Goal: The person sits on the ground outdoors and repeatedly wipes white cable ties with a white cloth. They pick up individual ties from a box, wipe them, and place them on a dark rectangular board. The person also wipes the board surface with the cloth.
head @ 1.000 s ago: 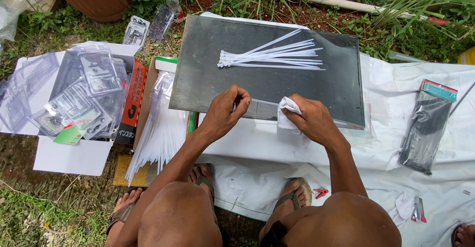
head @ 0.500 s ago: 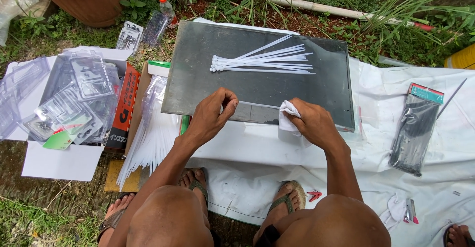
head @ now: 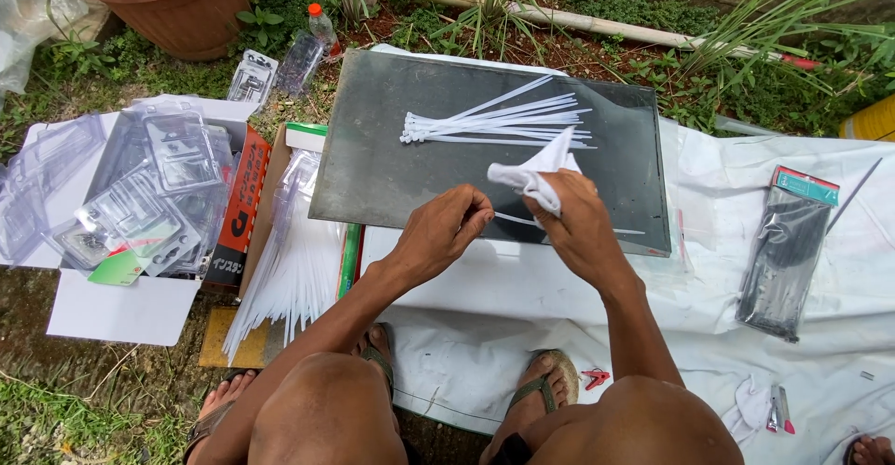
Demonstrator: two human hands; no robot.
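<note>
Over flat grey board (head: 373, 176), hands pinch crumpled cloth (head: 536, 174).

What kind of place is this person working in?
Most likely an outdoor garden or yard: a white sheet is spread on the ground, with grass around it and a clay plant pot nearby.

One dark grey rectangular board (head: 373, 167) carries one loose bundle of white plastic cable ties (head: 499, 122). There is one crumpled white cloth (head: 536, 174), one clear bag of black cable ties (head: 783, 255), one terracotta plant pot (head: 158, 4), one clear plastic bottle with an orange cap (head: 306, 50), and two bare hands: left hand (head: 438, 234), right hand (head: 578, 232).
</note>
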